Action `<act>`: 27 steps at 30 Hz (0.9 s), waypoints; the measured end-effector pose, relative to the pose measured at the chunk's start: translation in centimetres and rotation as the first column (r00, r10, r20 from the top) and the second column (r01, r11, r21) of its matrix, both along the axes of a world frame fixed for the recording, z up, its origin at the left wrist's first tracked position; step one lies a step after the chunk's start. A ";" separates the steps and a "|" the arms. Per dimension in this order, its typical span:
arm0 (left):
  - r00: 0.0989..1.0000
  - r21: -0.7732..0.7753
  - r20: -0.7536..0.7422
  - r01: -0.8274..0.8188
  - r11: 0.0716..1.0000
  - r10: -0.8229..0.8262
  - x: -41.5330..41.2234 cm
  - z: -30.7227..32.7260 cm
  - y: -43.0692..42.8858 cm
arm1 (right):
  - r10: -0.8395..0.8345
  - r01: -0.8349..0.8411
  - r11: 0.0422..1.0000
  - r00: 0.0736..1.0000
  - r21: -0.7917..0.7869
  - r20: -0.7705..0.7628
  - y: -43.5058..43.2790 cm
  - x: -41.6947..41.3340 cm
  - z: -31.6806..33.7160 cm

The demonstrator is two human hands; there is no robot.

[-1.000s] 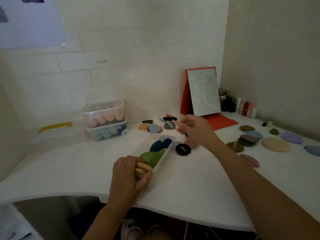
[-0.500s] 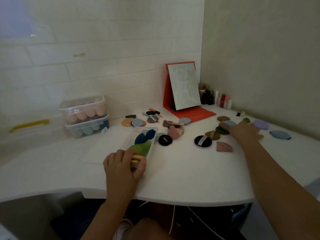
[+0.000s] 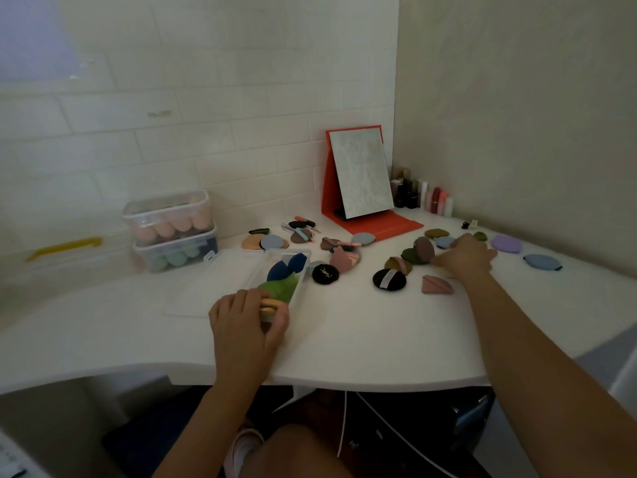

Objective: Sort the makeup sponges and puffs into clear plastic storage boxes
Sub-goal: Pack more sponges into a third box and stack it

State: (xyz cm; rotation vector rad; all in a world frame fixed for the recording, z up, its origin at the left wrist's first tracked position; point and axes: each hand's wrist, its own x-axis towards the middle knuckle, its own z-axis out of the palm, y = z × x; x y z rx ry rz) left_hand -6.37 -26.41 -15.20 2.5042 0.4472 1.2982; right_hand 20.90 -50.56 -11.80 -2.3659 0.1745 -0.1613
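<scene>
White corner worktop [image 3: 362, 336]. Right hand [image 3: 463, 258] shifted from centre to puff cluster [image 3: 418, 251]; grip state cannot be told, fingers blurred. Left hand [image 3: 246, 320] grip clamps clear box [image 3: 300, 279]. Next pickup likely.

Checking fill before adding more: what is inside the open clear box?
Two dark blue sponges, a green sponge, and tan pieces at the near end. The left hand covers the rest of that end.

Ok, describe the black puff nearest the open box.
From the red mirror in the corner, come down to the open clear box the left hand holds. The puff lies just right of it: black with a gold logo, while the other black puff wears a pale ribbon.
</scene>
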 end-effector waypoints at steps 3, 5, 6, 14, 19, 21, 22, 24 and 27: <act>1.000 0.000 -0.005 -0.004 1.000 0.004 0.0 0.0 0.0 | -0.076 0.003 0.946 0.975 0.324 0.211 -0.1 -0.9 0.9; 1.000 -0.008 -0.007 -0.004 1.000 0.004 0.0 0.0 0.0 | -0.092 -0.063 0.854 0.958 0.516 0.270 0.2 -2.5 1.9; 1.000 -0.011 -0.007 -0.004 1.000 0.004 0.0 -0.1 0.0 | -0.064 -0.116 0.822 0.954 0.558 0.292 0.6 -3.4 2.4; 1.000 -0.026 0.009 -0.004 1.000 0.004 0.0 -0.1 -0.1 | 0.429 -0.543 0.627 0.839 0.559 0.334 6.9 -11.6 6.5; 1.000 -0.033 0.024 -0.012 0.999 0.013 0.0 -0.1 -0.1 | 0.837 -0.586 0.220 0.524 0.780 0.158 9.2 -15.6 8.2; 1.000 -0.033 0.027 -0.015 0.999 0.015 -0.1 -0.1 -0.1 | 0.924 -0.550 0.133 0.370 0.824 0.098 9.6 -16.4 8.3; 0.999 -0.030 0.030 -0.015 0.999 0.016 -0.1 -0.2 -0.1 | 0.941 -0.561 0.143 0.331 0.816 0.062 9.8 -16.5 8.1; 0.999 -0.029 0.031 -0.016 0.999 0.017 -0.1 -0.2 -0.1 | 0.948 -0.607 0.185 0.317 0.773 0.022 10.4 -16.7 7.6; 0.999 -0.025 0.031 -0.028 0.999 0.029 0.1 -0.3 0.0 | 0.918 -0.761 0.299 0.394 0.576 0.045 11.6 -17.0 7.0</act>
